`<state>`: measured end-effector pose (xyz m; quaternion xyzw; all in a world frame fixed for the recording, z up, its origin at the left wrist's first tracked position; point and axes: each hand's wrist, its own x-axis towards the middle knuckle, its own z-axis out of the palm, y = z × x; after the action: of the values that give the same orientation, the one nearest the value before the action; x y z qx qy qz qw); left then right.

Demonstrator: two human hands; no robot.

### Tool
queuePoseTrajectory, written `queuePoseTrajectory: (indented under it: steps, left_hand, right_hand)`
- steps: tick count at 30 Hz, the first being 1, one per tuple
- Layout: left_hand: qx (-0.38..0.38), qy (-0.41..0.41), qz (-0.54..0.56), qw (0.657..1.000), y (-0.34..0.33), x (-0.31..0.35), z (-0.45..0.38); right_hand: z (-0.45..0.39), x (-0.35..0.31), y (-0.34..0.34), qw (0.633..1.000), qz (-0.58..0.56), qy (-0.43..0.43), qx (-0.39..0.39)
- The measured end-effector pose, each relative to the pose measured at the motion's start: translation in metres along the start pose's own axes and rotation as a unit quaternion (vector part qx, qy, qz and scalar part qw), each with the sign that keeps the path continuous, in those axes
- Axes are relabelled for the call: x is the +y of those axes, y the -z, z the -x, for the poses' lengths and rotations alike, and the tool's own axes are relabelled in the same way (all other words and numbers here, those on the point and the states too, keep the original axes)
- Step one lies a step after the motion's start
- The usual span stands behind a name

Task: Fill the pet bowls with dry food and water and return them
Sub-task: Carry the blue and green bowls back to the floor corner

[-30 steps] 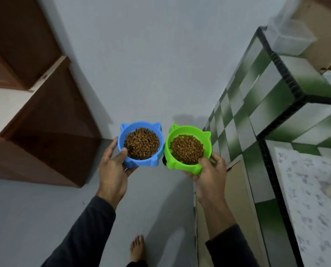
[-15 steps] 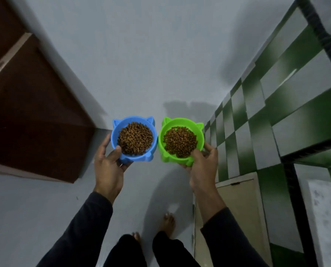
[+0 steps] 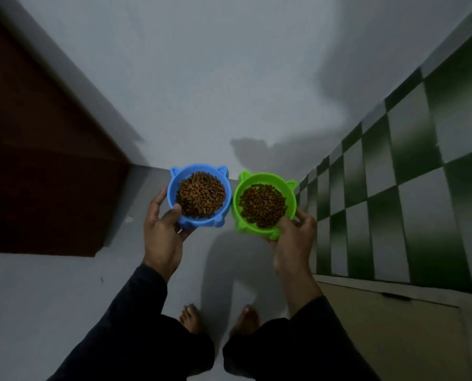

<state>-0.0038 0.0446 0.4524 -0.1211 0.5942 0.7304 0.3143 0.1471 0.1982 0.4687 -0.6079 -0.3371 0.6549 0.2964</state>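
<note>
1. The plain pale grey floor [image 3: 50,312] spreads below both hands.
2. Two bare feet stand on it below the hands: the left foot [image 3: 190,318] under the left hand [image 3: 162,237], the right foot [image 3: 247,318] under the right hand [image 3: 292,243].
3. A dark brown wooden cabinet [image 3: 42,188] stands on the floor left of the left hand.
4. A soft shadow lies on the floor between the hands and the feet.
</note>
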Motion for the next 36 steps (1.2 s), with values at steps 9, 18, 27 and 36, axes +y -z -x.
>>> queuePoseTrajectory:
  steps: [9,18,27,36]
  left_hand:
    - [0.001,0.010,-0.018,1.000,0.026,-0.125,-0.126]
    - [0.004,0.019,-0.028,0.999,0.067,-0.243,-0.226]
    - [0.014,0.039,-0.017,0.999,0.094,-0.335,-0.296]
    - [0.045,0.079,-0.027,0.995,0.118,-0.396,-0.335]
  right_hand:
    - [-0.132,0.119,-0.022,1.000,-0.018,-0.015,0.005]
    - [-0.240,0.241,-0.030,1.000,-0.004,-0.018,0.023]
    - [-0.309,0.345,-0.025,0.998,0.013,-0.039,0.049]
    - [-0.357,0.413,-0.011,0.991,0.047,-0.050,0.112]
